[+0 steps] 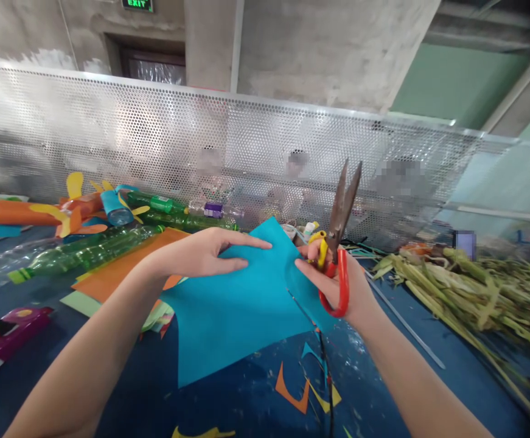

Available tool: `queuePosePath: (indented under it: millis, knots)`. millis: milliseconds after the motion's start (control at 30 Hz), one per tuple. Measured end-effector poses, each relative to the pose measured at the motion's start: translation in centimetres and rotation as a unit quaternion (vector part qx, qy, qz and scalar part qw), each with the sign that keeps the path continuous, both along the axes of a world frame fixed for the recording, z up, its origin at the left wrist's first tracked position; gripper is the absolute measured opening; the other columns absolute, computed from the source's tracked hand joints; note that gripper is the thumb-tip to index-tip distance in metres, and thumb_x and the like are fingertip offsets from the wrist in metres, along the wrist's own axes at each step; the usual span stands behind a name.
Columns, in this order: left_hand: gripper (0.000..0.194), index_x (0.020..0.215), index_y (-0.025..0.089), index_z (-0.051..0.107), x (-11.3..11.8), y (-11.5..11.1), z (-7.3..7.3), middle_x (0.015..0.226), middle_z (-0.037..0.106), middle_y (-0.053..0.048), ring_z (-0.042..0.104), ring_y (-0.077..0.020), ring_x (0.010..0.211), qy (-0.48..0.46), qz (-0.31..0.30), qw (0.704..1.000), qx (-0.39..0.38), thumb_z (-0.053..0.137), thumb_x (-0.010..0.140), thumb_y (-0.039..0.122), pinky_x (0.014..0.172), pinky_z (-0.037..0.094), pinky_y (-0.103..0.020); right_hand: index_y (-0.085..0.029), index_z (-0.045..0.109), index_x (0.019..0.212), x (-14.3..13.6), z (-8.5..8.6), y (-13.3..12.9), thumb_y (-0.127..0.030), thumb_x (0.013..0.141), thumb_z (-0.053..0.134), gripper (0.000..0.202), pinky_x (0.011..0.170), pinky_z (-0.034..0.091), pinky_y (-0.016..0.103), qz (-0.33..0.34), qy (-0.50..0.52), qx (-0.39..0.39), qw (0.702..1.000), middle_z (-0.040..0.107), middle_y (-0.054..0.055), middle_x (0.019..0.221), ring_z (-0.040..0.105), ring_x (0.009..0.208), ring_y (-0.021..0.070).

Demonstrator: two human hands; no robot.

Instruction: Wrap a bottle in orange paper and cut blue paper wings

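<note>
Toward six o'clock, nearest the body, an orange offcut (300, 404) is lying beside a dark cord (330, 407), which is running up onto the blue sheet (241, 304). Sheet is occupying the clock's centre, both hands at it, one corner pointing to seven.

At ten, left hand (207, 252) is resting thumb and forefinger, parted, on top, probably steadying the sheet; other fingers hidden, so cannot tell whether they are gripping beneath. At two, right hand (340, 280) is curling round the handles of the scissors (336, 230), thumb reaching the sheet's edge. Blades are standing slightly apart toward twelve, clear of the paper, presumably so the fingers can be handling the edge without putting the tool down.

Blue tabletop (141, 395) is showing specks and scuffs. Orange paper (123, 267) is stacking up at nine; a green bottle (94, 250) is lying behind it at ten. Dry husks (474, 292) are sprawling at three. Farther off, a perforated screen (164, 121) is spanning ten to two; beyond, a concrete wall (314, 55) is rising, and an exit sign (137, 4) is glowing at eleven.
</note>
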State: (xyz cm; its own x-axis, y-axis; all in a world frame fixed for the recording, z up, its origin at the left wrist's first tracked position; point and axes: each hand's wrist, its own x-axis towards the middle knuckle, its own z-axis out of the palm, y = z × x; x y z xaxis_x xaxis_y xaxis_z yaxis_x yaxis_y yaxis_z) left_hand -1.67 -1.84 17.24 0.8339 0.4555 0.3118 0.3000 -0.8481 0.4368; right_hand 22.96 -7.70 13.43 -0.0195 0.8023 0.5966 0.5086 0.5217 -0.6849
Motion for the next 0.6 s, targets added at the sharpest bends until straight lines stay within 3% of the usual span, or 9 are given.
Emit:
queuePosePath:
  millis: [167, 233, 333, 467, 600]
  knots:
    - [0.049, 0.129, 0.029, 0.048, -0.1, 1.1, -0.4, 0.123, 0.058, -0.003, 0.060, -0.0172, 0.092, -0.009, -0.090, 0.987, -0.131, 0.060, 0.082, 0.033, 0.069, 0.046, -0.022, -0.023, 0.043, 0.071, -0.5, 0.0, 0.0, -0.028, 0.073, 0.062, 0.020, 0.076, 0.050, 0.035, 0.012, -0.007, -0.015, 1.000, 0.059, 0.001, 0.078, 0.062, 0.094, 0.0229]
    - [0.048, 0.130, 0.029, 0.047, -0.3, 1.6, -0.5, 0.121, 0.060, -0.003, 0.061, -0.0174, 0.091, -0.017, -0.092, 0.980, -0.175, 0.058, 0.083, 0.032, 0.069, 0.048, -0.023, -0.023, 0.043, 0.071, -0.4, 0.1, -0.1, -0.030, 0.075, 0.062, 0.021, 0.082, 0.050, 0.039, 0.022, 0.003, -0.017, 1.000, 0.063, 0.003, 0.086, 0.061, 0.100, 0.0241]
    - [0.049, 0.131, 0.031, 0.045, -1.3, 2.2, -0.5, 0.120, 0.060, -0.003, 0.060, -0.0203, 0.098, -0.034, -0.060, 0.978, -0.195, 0.058, 0.083, 0.032, 0.074, 0.049, -0.026, -0.023, 0.049, 0.084, 0.2, 0.3, -0.8, -0.034, 0.079, 0.059, 0.016, 0.094, 0.044, 0.042, 0.047, -0.006, -0.045, 0.998, 0.061, 0.007, 0.113, 0.054, 0.113, 0.0247]
    - [0.053, 0.133, 0.032, 0.042, -3.4, 2.9, -0.1, 0.121, 0.060, -0.003, 0.059, -0.0227, 0.103, -0.061, -0.019, 0.976, -0.207, 0.059, 0.082, 0.031, 0.080, 0.050, -0.030, -0.026, 0.049, 0.116, 1.4, 0.6, -2.6, -0.041, 0.085, 0.049, 0.034, 0.098, 0.041, 0.041, 0.110, -0.172, -0.149, 0.968, 0.057, 0.007, 0.123, 0.051, 0.116, 0.0243]
    - [0.055, 0.134, 0.032, 0.040, -5.3, 3.2, 0.4, 0.124, 0.058, -0.003, 0.058, -0.0241, 0.106, -0.080, 0.004, 0.971, -0.224, 0.059, 0.083, 0.029, 0.079, 0.052, -0.032, -0.023, 0.055, 0.107, 1.5, 0.6, -3.7, -0.048, 0.089, 0.037, 0.036, 0.086, 0.049, 0.040, 0.139, -0.301, -0.176, 0.927, 0.063, 0.008, 0.105, 0.060, 0.097, 0.0244]
